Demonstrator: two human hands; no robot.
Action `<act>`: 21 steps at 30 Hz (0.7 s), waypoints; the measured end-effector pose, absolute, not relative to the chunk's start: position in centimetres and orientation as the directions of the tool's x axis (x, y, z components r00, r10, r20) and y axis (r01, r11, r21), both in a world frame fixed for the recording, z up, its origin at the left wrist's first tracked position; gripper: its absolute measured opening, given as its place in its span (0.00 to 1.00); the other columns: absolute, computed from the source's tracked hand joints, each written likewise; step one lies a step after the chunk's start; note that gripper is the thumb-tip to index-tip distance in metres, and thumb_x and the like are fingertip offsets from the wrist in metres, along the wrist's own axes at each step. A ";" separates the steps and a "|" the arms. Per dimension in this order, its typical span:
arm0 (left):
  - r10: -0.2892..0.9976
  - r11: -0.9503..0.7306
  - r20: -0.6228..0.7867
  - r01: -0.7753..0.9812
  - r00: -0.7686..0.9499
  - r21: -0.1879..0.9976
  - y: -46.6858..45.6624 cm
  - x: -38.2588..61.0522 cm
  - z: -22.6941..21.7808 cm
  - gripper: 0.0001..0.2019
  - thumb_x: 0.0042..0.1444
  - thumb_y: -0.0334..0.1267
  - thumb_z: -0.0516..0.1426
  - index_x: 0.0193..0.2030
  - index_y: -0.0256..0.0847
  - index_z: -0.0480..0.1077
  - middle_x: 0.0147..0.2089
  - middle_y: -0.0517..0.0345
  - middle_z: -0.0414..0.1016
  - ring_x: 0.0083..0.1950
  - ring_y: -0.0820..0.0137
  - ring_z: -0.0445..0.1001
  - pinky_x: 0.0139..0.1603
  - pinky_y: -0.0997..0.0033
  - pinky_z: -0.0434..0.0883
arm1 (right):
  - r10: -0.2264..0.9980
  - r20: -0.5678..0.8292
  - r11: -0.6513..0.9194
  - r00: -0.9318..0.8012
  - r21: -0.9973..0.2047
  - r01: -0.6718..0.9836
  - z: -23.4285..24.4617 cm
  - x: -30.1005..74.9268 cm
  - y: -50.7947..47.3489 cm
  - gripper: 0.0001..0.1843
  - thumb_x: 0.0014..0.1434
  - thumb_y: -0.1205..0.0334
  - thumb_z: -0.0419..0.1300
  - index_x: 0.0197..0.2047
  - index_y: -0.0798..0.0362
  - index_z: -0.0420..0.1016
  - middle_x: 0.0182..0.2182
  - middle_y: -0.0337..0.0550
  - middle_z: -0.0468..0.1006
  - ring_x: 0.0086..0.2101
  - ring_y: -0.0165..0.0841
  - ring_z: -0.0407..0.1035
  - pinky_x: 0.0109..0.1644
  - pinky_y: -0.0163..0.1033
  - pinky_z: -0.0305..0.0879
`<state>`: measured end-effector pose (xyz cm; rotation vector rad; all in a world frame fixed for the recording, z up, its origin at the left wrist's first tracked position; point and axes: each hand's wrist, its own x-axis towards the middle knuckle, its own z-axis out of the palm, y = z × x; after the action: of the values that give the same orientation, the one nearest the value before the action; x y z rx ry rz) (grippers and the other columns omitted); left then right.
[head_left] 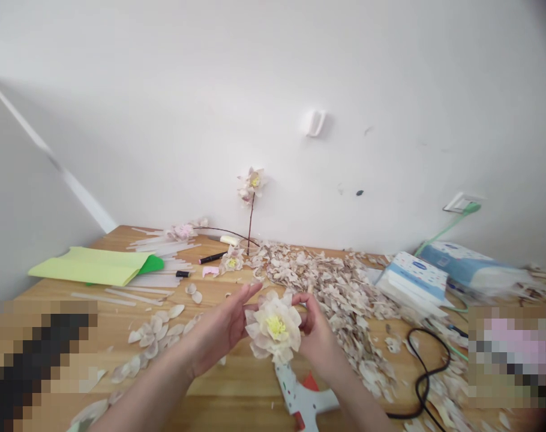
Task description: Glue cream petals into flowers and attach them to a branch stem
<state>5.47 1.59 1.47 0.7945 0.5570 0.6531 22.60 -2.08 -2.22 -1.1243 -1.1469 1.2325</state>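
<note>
In the middle of the head view, a pale handmade flower [275,329] with a yellow centre is held up, facing me. My right hand [318,333] is curled at its right side with bent fingers gripping it from behind; the exact grip is hidden by the petals. At the left, my left hand [225,333] is cupped beside the flower, fingers stretched out and apart, its thumb near the petals. Just below the flower a white glue gun [295,390] with a red trigger lies on the wooden table [228,390].
Loose dried petals [345,306] cover the right side; others [153,336] lie left. A finished flower [254,182] stands against the wall, another flower [232,259] lies below. Yellow paper [93,266], white sticks [165,246], a marker [213,258], tissue packs [414,279] and a black cord [421,384] surround.
</note>
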 end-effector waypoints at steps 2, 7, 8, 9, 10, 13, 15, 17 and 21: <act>0.723 0.499 -0.186 -0.318 0.665 0.806 1.5 5.6 1.5 0.34 0.59 0.51 0.46 0.67 0.38 0.38 0.48 0.46 0.75 0.47 0.62 0.73 0.49 0.64 0.61 | 1.000 0.015 0.017 0.012 -0.991 -0.133 -2.3 22.4 -1.9 0.29 0.38 0.69 0.70 0.36 0.46 0.54 0.17 0.25 0.73 0.19 0.27 0.66 0.21 0.29 0.59; 0.799 0.460 -0.190 -0.377 0.571 0.804 1.7 5.7 0.7 0.40 0.55 0.55 0.49 0.66 0.51 0.27 0.64 0.46 0.58 0.53 0.58 0.69 0.55 0.59 0.57 | 1.000 0.000 -0.002 -0.012 -0.974 -0.225 -2.7 22.0 -1.7 0.32 0.33 0.71 0.72 0.35 0.46 0.56 0.23 0.29 0.76 0.22 0.28 0.69 0.24 0.30 0.63; 0.808 0.459 -0.198 -0.381 0.554 0.803 1.7 5.7 0.5 0.40 0.54 0.56 0.49 0.66 0.53 0.27 0.66 0.47 0.53 0.54 0.57 0.69 0.55 0.57 0.57 | 1.000 0.003 0.002 -0.003 -0.971 -0.237 -2.7 21.8 -1.7 0.32 0.32 0.71 0.72 0.35 0.46 0.57 0.24 0.29 0.76 0.23 0.27 0.70 0.25 0.30 0.63; 0.813 0.456 -0.199 -0.386 0.547 0.802 1.7 5.7 0.4 0.40 0.54 0.57 0.49 0.66 0.55 0.27 0.67 0.48 0.50 0.54 0.56 0.68 0.56 0.56 0.57 | 1.000 0.004 0.006 0.010 -0.968 -0.252 -2.7 21.7 -1.7 0.31 0.32 0.71 0.72 0.35 0.47 0.58 0.26 0.29 0.76 0.24 0.26 0.70 0.26 0.29 0.63; 0.816 0.450 -0.189 -0.395 0.547 0.801 1.7 5.7 0.3 0.40 0.54 0.57 0.48 0.65 0.55 0.26 0.68 0.48 0.48 0.55 0.56 0.68 0.56 0.56 0.57 | 1.000 0.004 0.010 0.024 -0.964 -0.267 -2.6 21.6 -1.8 0.30 0.33 0.70 0.72 0.35 0.47 0.60 0.26 0.28 0.76 0.25 0.26 0.70 0.28 0.29 0.64; 0.820 0.419 -0.116 -0.450 0.561 0.788 1.5 6.0 0.1 0.41 0.54 0.58 0.48 0.65 0.54 0.23 0.68 0.46 0.46 0.56 0.57 0.66 0.57 0.57 0.56 | 0.998 0.003 0.022 0.067 -0.956 -0.292 -2.3 21.2 -2.0 0.26 0.35 0.66 0.72 0.35 0.47 0.62 0.26 0.29 0.75 0.25 0.26 0.69 0.30 0.29 0.64; 0.821 0.408 -0.080 -0.482 0.566 0.775 1.6 6.2 -0.1 0.42 0.54 0.58 0.48 0.65 0.54 0.21 0.68 0.44 0.45 0.56 0.56 0.66 0.56 0.57 0.57 | 0.997 0.001 0.024 0.080 -0.959 -0.282 -2.2 21.1 -2.0 0.26 0.36 0.66 0.71 0.36 0.47 0.62 0.27 0.30 0.76 0.26 0.27 0.70 0.31 0.31 0.64; 0.821 0.408 -0.073 -0.493 0.567 0.768 1.8 6.3 -0.3 0.43 0.53 0.59 0.48 0.64 0.54 0.20 0.68 0.43 0.46 0.56 0.55 0.67 0.56 0.56 0.57 | 0.996 0.003 0.025 0.084 -0.964 -0.263 -2.3 21.1 -2.0 0.28 0.35 0.67 0.72 0.37 0.47 0.60 0.27 0.31 0.77 0.27 0.29 0.71 0.31 0.32 0.65; 0.812 0.410 -0.074 -0.476 0.579 0.778 1.8 6.1 -0.3 0.41 0.54 0.58 0.47 0.65 0.54 0.21 0.67 0.47 0.49 0.60 0.57 0.61 0.59 0.56 0.53 | 0.993 0.021 0.046 0.116 -0.974 -0.221 -2.9 21.2 -1.9 0.29 0.36 0.67 0.71 0.36 0.46 0.57 0.21 0.28 0.75 0.21 0.30 0.70 0.24 0.32 0.63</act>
<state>6.06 1.82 -0.32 0.7894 0.4872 0.8523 21.25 -1.94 -2.85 -1.0701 -0.9782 1.2008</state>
